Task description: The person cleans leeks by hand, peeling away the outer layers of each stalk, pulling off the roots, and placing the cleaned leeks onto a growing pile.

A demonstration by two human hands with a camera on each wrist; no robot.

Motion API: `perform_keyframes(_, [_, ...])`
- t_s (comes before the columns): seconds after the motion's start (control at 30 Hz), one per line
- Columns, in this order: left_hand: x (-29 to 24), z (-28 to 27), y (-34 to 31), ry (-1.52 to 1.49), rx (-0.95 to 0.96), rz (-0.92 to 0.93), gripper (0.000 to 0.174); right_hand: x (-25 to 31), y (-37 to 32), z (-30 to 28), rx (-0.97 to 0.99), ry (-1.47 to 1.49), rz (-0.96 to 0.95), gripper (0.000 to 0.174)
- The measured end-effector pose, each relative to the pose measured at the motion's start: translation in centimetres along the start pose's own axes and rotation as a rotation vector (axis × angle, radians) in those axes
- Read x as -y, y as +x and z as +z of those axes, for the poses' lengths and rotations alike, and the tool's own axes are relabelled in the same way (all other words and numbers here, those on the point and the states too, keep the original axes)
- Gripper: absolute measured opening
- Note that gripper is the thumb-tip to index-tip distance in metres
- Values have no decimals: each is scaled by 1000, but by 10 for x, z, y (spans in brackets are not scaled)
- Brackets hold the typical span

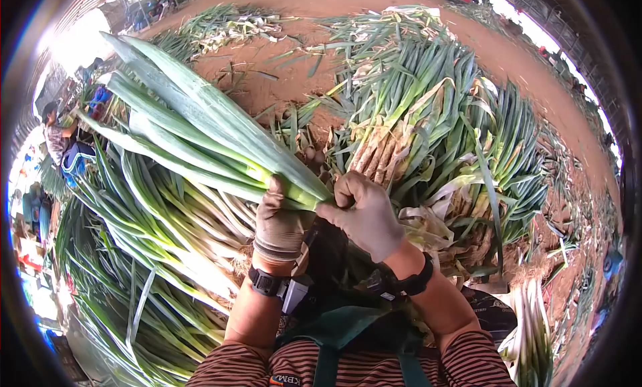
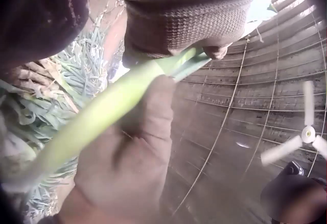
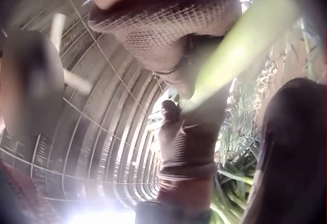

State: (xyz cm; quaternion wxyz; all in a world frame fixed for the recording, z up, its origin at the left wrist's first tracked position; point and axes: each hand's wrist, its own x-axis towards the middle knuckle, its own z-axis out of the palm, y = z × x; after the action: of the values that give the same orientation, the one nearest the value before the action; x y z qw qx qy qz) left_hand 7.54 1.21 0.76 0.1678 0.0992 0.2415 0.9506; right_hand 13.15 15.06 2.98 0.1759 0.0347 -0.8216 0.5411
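A large green onion [image 1: 214,129], with long broad blue-green leaves, slants from the upper left down to both gloved hands in the head view. My left hand [image 1: 277,225] grips it where the leaves join the pale stalk, thumb lying along the top. Close beside it, my right hand [image 1: 368,216] pinches the same onion with thumb and curled fingers. In the left wrist view the pale green stalk [image 2: 97,114] runs across the right palm, its lower end blurred. The right wrist view shows the stalk [image 3: 240,50] passing between the two hands.
A heap of green onions [image 1: 174,220] lies at my left. Bundles with soiled roots [image 1: 388,146] lie ahead and right on bare soil [image 1: 267,79]. More pale stalks [image 1: 533,327] lie at lower right. Another person [image 1: 57,136] is at far left.
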Motion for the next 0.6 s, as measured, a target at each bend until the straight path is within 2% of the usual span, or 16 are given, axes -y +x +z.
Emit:
perform_keyframes(0.07, [1,-7,-1,-12,53,7,71,-9,-1,2,-1,43,-49,33])
perform_keyframes(0.1, [0,-8,-2,-11,91,5,70,-12,-2,0,15,68,46,29])
perform_keyframes(0.2, [-6,-5,-1,-17,208,-28,67,-1,1,-5,-33,349,177,32])
perform_keyframes(0.23, [-5,-3,-1,-46,216,-36,66,1,-1,-9,-21,260,167,50])
perform_keyframes(0.3, [-14,4,-1,-102,176,-14,60,13,0,-17,117,-210,-66,63])
perform_keyframes(0.33, [-19,-8,4,-16,120,60,60,3,-8,-20,165,-446,-117,70])
perform_keyframes(0.37, [-36,-6,7,-48,120,69,59,12,-9,-23,343,-651,114,63])
perform_keyframes(0.4, [-52,-1,12,-88,128,68,59,0,-16,-24,355,-717,208,46])
perform_keyframes(0.43, [-66,0,19,-66,107,188,56,-27,-24,-28,303,-850,250,30])
perform_keyframes(0.47, [-87,-8,27,12,156,211,54,-45,-31,-41,320,-821,267,30])
perform_keyframes(0.5, [-104,1,31,34,97,351,55,-62,-37,-55,334,-797,291,31])
perform_keyframes(0.53, [-128,-11,34,45,77,345,55,-80,-42,-66,293,-925,309,24])
perform_keyframes(0.57, [-155,-20,37,238,94,491,54,-97,-49,-77,246,-1054,334,18])
perform_keyframes(0.6, [-183,-33,37,284,-21,545,51,-115,-59,-96,215,-1014,460,23])
